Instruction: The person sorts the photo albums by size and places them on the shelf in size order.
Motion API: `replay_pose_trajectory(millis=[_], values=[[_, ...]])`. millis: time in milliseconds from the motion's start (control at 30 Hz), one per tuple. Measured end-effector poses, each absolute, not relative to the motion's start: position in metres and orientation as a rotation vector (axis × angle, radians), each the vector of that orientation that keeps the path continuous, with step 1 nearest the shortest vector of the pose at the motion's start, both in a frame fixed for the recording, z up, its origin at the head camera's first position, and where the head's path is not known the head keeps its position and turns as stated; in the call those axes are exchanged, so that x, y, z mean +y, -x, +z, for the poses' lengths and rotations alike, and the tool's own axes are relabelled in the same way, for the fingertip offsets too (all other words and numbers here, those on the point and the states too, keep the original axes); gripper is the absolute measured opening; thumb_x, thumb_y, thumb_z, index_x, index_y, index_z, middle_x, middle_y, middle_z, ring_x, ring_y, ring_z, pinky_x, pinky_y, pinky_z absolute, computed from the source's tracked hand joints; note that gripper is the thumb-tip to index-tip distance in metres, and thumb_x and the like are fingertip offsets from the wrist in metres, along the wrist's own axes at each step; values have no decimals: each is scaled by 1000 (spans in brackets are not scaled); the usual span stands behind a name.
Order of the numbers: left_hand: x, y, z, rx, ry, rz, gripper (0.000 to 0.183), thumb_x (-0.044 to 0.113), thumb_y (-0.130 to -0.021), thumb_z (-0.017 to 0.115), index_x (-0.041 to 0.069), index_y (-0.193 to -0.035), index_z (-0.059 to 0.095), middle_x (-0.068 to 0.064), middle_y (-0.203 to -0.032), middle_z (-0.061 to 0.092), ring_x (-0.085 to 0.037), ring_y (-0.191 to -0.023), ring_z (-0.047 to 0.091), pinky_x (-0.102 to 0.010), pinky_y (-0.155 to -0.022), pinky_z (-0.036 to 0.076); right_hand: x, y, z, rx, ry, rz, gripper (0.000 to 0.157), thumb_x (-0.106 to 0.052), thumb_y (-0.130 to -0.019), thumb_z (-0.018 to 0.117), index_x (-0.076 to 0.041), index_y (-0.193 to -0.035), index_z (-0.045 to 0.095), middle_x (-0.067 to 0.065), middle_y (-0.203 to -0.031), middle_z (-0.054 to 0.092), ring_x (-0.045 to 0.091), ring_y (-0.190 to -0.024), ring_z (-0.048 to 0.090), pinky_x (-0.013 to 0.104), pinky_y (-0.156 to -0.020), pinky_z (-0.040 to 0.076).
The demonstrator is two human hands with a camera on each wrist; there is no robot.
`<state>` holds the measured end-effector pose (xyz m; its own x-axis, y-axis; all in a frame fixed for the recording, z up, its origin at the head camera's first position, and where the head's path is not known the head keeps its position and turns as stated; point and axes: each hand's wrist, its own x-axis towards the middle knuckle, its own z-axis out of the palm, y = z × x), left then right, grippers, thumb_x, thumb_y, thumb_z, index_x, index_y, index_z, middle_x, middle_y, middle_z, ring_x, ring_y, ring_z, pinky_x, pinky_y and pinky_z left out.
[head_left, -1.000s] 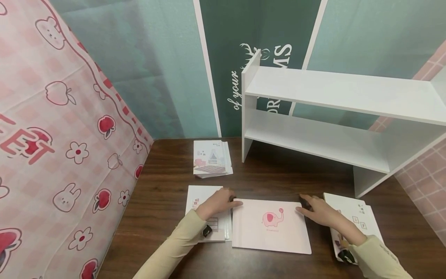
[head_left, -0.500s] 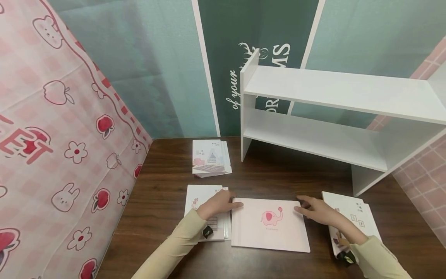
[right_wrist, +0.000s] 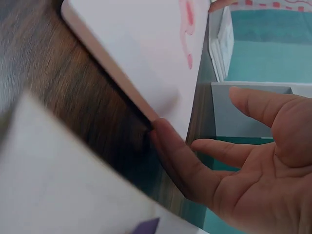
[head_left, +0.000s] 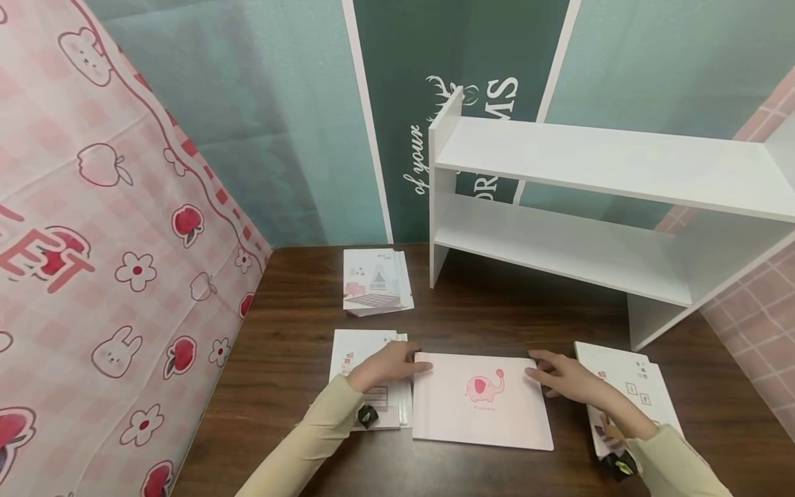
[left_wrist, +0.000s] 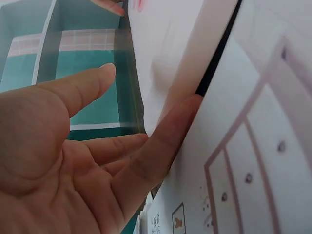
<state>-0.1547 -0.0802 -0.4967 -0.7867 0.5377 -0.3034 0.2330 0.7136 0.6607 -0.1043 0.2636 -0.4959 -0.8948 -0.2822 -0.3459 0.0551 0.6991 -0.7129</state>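
Note:
A pink book with an elephant printed on its cover lies flat on the table. At its far left corner is my left hand; in the left wrist view the fingers touch the book's edge while the thumb stands straight and apart from it. My right hand is at the far right corner in the same manner, its fingertips against the edge and the thumb raised off the cover. Beneath the left forearm lies a white book stack, and beside the right wrist another white book stack.
A white two-tier shelf stands at the back right of the dark wooden table. Farther back on the left lies a small stack of picture books. Printed cloths hang behind and to the left.

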Motion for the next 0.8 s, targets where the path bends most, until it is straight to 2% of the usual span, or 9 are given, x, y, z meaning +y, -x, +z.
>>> replay_pose_trajectory(millis=[167, 300, 500, 800], values=[[-83, 154, -494, 2358, -549, 902, 45, 38, -89, 61, 1, -115, 57, -7, -69, 64, -16, -60, 62, -23, -52, 42, 267, 103, -496, 2313, 116, -1205, 66, -28, -93, 56, 17, -134, 30, 33, -113, 52, 28, -87, 63, 35, -65, 57], [-84, 154, -493, 2337, -541, 908, 60, 39, -89, 60, -3, -131, 47, -6, -70, 65, -17, -61, 62, -23, -55, 43, 269, 102, -496, 2279, 111, -1227, 66, -27, -93, 55, 16, -135, 29, 35, -116, 49, 30, -91, 63, 37, -67, 57], [-86, 152, -493, 2313, -528, 930, 66, 40, -88, 60, -3, -136, 41, -3, -71, 64, -16, -63, 61, -24, -59, 44, 268, 101, -496, 2272, 79, -1251, 68, -26, -92, 58, 15, -136, 28, 32, -116, 49, 33, -96, 61, 37, -69, 57], [-88, 149, -497, 2263, -556, 961, 71, 40, -87, 62, 2, -140, 36, -5, -75, 60, -17, -63, 61, -24, -58, 43, 267, 97, -499, 2302, 62, -1280, 70, -26, -92, 57, 15, -137, 24, 31, -116, 47, 35, -99, 60, 37, -74, 56]])
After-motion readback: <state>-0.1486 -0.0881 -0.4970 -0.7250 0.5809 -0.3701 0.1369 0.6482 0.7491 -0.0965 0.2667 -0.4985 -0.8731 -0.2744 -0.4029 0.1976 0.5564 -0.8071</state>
